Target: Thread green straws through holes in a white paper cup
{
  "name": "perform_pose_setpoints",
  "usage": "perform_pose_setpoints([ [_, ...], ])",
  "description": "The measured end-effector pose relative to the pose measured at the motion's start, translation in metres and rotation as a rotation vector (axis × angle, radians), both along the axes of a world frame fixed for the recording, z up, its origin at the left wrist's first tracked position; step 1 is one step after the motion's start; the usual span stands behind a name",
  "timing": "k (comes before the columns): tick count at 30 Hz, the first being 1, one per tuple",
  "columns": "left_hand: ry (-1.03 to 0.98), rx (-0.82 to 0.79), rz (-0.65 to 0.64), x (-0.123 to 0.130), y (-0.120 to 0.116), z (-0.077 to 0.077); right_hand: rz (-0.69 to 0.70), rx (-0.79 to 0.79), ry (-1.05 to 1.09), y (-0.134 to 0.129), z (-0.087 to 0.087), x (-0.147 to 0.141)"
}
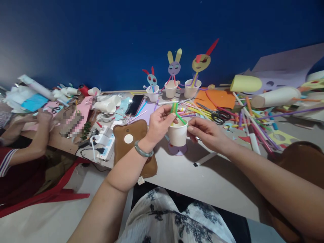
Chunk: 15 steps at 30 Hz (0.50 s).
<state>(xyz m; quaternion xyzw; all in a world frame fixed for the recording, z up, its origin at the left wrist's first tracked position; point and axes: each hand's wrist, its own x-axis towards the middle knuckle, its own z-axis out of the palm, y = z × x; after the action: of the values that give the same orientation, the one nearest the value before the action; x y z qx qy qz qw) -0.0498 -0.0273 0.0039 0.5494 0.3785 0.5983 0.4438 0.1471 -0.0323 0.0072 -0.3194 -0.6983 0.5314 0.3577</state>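
Note:
A white paper cup (177,135) is held up between my hands over the table. My left hand (160,123) pinches a bent green pipe cleaner (174,108) above the cup's mouth, and one leg of it slants down into the cup. At the cup's right side, my right hand (202,130) has its fingers closed, with a bit of green at the fingertips. The inside of the cup is mostly hidden. Beneath the cup lies a purple paper disc (177,150), and a white marker with a black tip (205,159) is to its right.
Three cup figures with paper faces, one a yellow-eared rabbit (174,68), line the back wall. Black scissors (220,117) lie among coloured pipe cleaners and paper scraps. A brown pouch (130,148), a power strip (106,146) and a phone (135,104) are left. Another person's hands (42,116) work farther left.

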Motion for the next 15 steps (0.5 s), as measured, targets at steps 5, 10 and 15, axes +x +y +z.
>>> perform_pose_setpoints([
  [5,-0.026,0.009,0.004,0.004,-0.007,0.004,-0.007,0.089,-0.062,-0.003,0.002,0.003],
  [10,-0.073,-0.023,0.001,0.007,-0.012,0.007,-0.024,0.238,-0.152,0.0,0.003,0.007],
  [15,-0.055,-0.089,-0.151,0.002,-0.01,0.013,-0.02,0.237,-0.177,-0.001,0.002,0.008],
])
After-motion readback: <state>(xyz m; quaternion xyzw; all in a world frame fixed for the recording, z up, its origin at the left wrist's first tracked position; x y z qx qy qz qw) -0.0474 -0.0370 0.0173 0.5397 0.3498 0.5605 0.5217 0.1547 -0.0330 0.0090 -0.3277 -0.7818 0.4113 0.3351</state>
